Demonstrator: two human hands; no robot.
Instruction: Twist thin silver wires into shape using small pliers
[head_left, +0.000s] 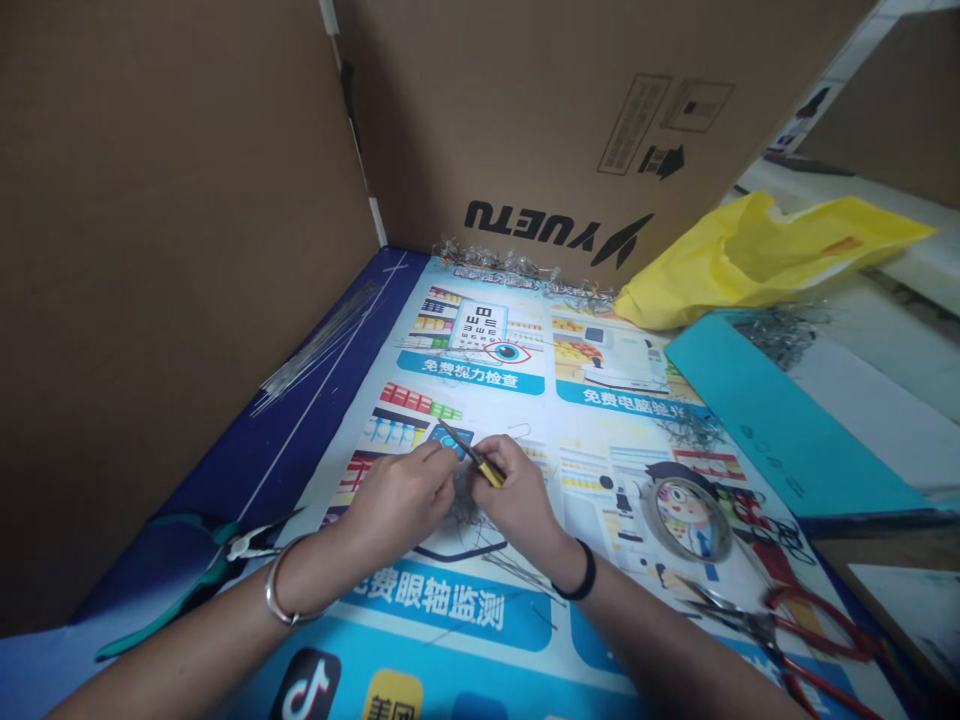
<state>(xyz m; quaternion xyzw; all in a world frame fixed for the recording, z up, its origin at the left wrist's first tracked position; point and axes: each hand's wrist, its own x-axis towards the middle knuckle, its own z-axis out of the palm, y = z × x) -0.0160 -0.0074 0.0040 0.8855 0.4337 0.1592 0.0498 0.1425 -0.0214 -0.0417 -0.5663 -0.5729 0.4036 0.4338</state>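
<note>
My right hand (521,500) is closed round a pair of small pliers (459,438) with yellow handles, their dark jaws pointing up and left. Close beside it, my left hand (412,490) has its fingers pinched together near the pliers. What the left fingers hold is hidden, though thin wire shows around them. Below both hands lie loose thin wires (525,575) on a printed poster (517,655). Left of my left forearm rest green-handled pliers (217,575), their jaws spread.
Cardboard panels (187,200) stand at the left and back. A wire bundle (311,355) lies along the left; tangled wire pieces (502,260) line the back. To the right are a tape roll (723,530), red-handled scissors (825,592), a turquoise board (780,420) and a yellow bag (735,265).
</note>
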